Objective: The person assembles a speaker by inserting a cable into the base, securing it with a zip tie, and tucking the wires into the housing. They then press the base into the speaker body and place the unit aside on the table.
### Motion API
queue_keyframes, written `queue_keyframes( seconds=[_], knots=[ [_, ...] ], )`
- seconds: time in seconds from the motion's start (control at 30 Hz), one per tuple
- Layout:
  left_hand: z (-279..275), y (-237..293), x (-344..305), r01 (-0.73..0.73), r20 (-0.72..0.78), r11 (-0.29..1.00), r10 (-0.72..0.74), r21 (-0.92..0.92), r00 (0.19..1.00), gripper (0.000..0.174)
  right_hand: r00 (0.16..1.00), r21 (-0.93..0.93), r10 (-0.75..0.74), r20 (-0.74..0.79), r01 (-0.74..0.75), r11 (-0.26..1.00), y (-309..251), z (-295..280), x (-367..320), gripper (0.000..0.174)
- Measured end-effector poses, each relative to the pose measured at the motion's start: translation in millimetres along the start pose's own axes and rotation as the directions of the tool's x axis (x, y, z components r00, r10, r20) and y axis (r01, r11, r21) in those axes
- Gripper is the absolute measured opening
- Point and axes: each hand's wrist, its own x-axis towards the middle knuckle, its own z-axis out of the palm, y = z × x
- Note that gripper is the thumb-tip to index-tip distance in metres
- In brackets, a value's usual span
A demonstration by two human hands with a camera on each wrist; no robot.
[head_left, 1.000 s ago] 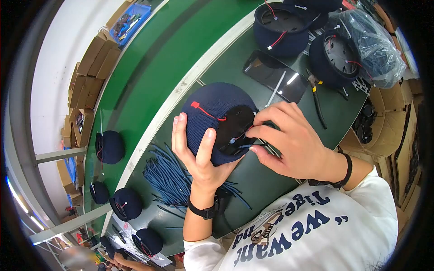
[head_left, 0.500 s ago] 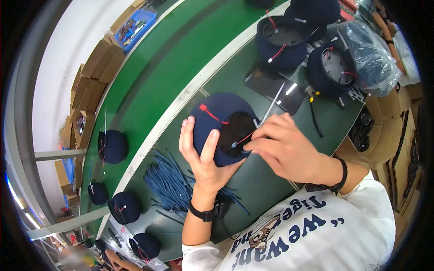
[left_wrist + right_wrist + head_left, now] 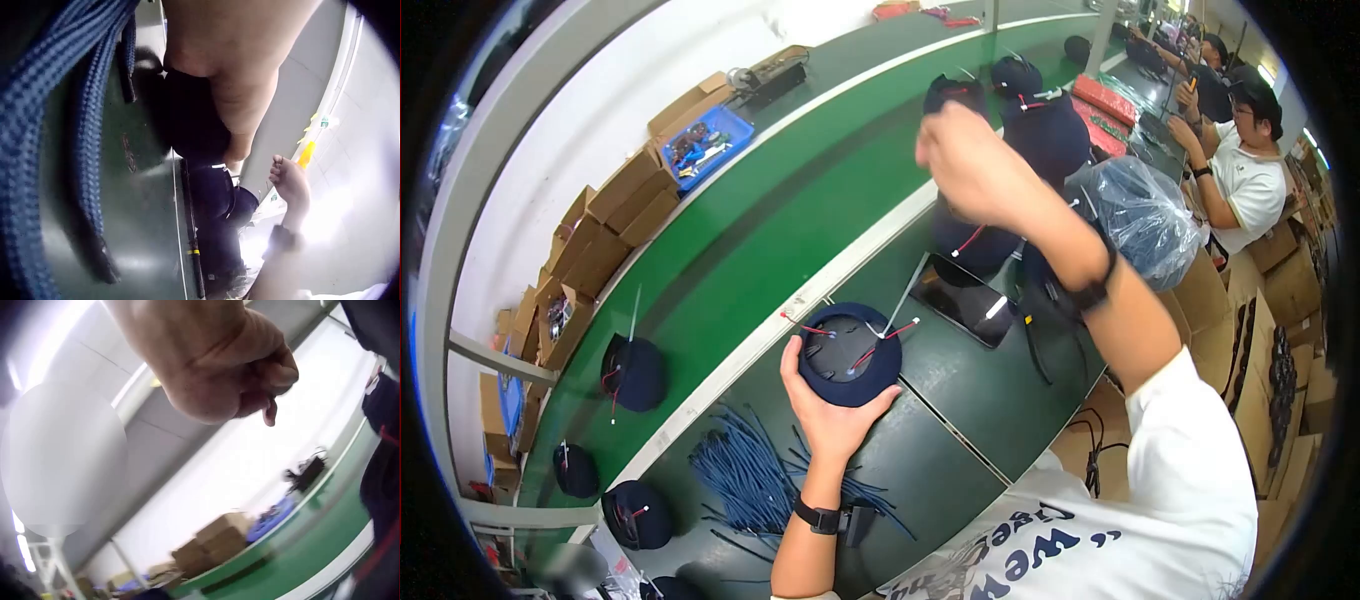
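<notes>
In the head view, my left hand (image 3: pixel 830 415) grips the rim of a round navy fabric-covered piece (image 3: pixel 870 385), thumb and fingers around its near side. Its hollow black inside faces up, with red wires and a white cable tie at the edge. The left wrist view shows this hand (image 3: pixel 231 44) against the dark piece (image 3: pixel 197 119). My right hand (image 3: pixel 975 165) is raised apart from it, near other navy pieces (image 3: pixel 1055 140). In the right wrist view the right hand (image 3: pixel 219 369) has curled fingers; I see no object in them.
Blue cords (image 3: pixel 745 470) lie left of my left wrist. A black phone (image 3: pixel 965 300) and cutters (image 3: pixel 1034 345) are right of the held piece. A clear plastic bag (image 3: pixel 1145 220) stands beyond. More navy pieces (image 3: pixel 638 375) sit along the green belt (image 3: pixel 740 265). People (image 3: pixel 1250 180) are at far right.
My right hand has left the held piece and moved up and away. The piece has turned so its hollow side faces up. The head view has swung, showing more people at the right.
</notes>
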Motion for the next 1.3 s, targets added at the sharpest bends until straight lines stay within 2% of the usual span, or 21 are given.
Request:
queue_keyframes(
  seconds=[0.03,0.07,0.1,0.13,0.17,0.2,0.27,0.33,0.37,0.4,0.43,0.53,0.57,0.63,0.7,0.83,0.97,1.07,1.17,1.2,1.3],
  knots=[
    [0.2,-2.6,1.0,-0.042,-0.013,0.999,0.043,0.025,0.999,0.132,0.985,-0.138,0.152,0.08,-0.14,0.98,15.3,17.3,45.0,0.035],
    [1.4,-6.8,1.2,-0.064,-0.008,0.997,0.065,0.032,0.998,0.135,0.955,-0.204,0.295,0.009,-0.287,0.936,20.1,25.2,75.8,0.04],
    [0.1,-7.8,1.4,-0.085,-0.014,0.995,0.086,0.046,0.996,0.138,0.899,-0.266,0.416,0.138,-0.371,0.89,45.7,34.4,109.1,0.043],
    [-4.8,-1.0,3.2,-0.092,0.017,0.995,0.092,0.024,0.996,0.143,0.885,-0.336,0.437,0.16,-0.368,0.867,79.4,47.9,123.2,0.041],
    [-12.1,1.1,4.4,-0.127,0.041,0.991,0.126,0.043,0.991,0.145,0.908,-0.438,0.366,0.202,-0.25,0.863,113.6,62.2,128.9,0.036],
    [-23.6,3.4,9.6,-0.139,0.055,0.989,0.136,0.056,0.989,0.141,0.937,-0.536,0.27,0.222,-0.114,0.837,161.1,87.1,133.1,0.032],
    [-68.5,6.8,24.1,-0.105,0.045,0.983,0.1,0.152,0.994,0.126,0.966,-0.634,0.201,0.163,-0.054,0.771,253.7,134.6,141.1,0.031],
    [-113.4,-1.0,44.5,-0.021,-0.044,0.978,0.03,0.21,0.999,0.103,0.931,-0.488,0.357,0.076,-0.278,0.828,217.4,113.4,130.9,0.026],
    [-137.5,-17.2,54.9,-0.045,-0.096,0.941,0.081,0.335,0.992,0.094,0.939,-0.476,0.344,0.0,-0.303,0.826,230.5,122.8,136.7,0.025],
    [-157.6,-39.7,69.2,-0.008,-0.167,0.899,0.09,0.439,0.982,0.088,0.919,-0.471,0.393,0.026,-0.336,0.816,222.8,116.8,140.2,0.024],
    [-172.9,-52.4,78.8,0.113,-0.292,0.842,0.055,0.528,0.955,0.088,0.94,-0.479,0.337,0.049,-0.274,0.834,219.4,114.4,142.4,0.023],
    [-196.7,-90.4,105.6,0.492,-0.554,0.603,-0.098,0.628,0.827,0.118,0.994,-0.376,0.105,-0.01,-0.101,0.921,204.8,122.2,144.8,0.028],
    [-220.5,-105.9,119.7,0.496,-0.495,0.648,-0.204,0.578,0.844,0.124,0.976,-0.399,0.106,0.192,-0.021,0.917,176.4,101.0,153.0,0.035],
    [-238.6,-157.5,130.8,0.418,-0.449,0.746,-0.179,0.519,0.876,0.13,0.991,-0.34,-0.019,0.132,0.064,0.938,119.8,75.7,135.9,0.034],
    [-230.8,-133.9,132.7,0.482,-0.457,0.711,-0.25,0.512,0.854,0.128,0.977,-0.055,-0.162,0.136,0.17,0.984,89.0,62.3,118.4,0.028],
    [-205.2,-109.6,125.6,0.316,-0.383,0.835,-0.139,0.45,0.913,0.125,0.907,0.216,-0.341,0.246,0.292,0.932,25.3,55.8,65.0,0.016],
    [-147.5,-67.7,109.8,0.009,-0.125,0.935,0.038,0.353,0.991,0.124,0.867,-0.011,-0.305,0.394,0.336,0.942,-4.3,55.5,15.6,0.013],
    [-102.0,-41.4,101.4,0.004,0.027,0.956,-0.013,0.292,1.0,0.126,0.762,-0.055,-0.167,0.626,0.257,0.965,-5.2,27.3,3.5,0.019],
    [-83.7,-24.6,92.8,0.094,0.028,0.945,-0.108,0.312,0.994,0.129,0.792,-0.06,-0.151,0.592,0.23,0.971,-10.8,14.3,-23.9,0.02],
    [-83.2,-20.8,90.9,0.093,0.042,0.937,-0.114,0.336,0.993,0.13,0.852,-0.047,-0.136,0.506,0.185,0.982,-14.1,7.2,-35.1,0.023],
    [-81.3,-12.8,75.1,0.071,0.097,0.923,-0.116,0.379,0.988,0.134,0.948,0.251,-0.179,0.263,0.112,0.961,-33.7,-31.2,-63.8,0.026]
  ],
)
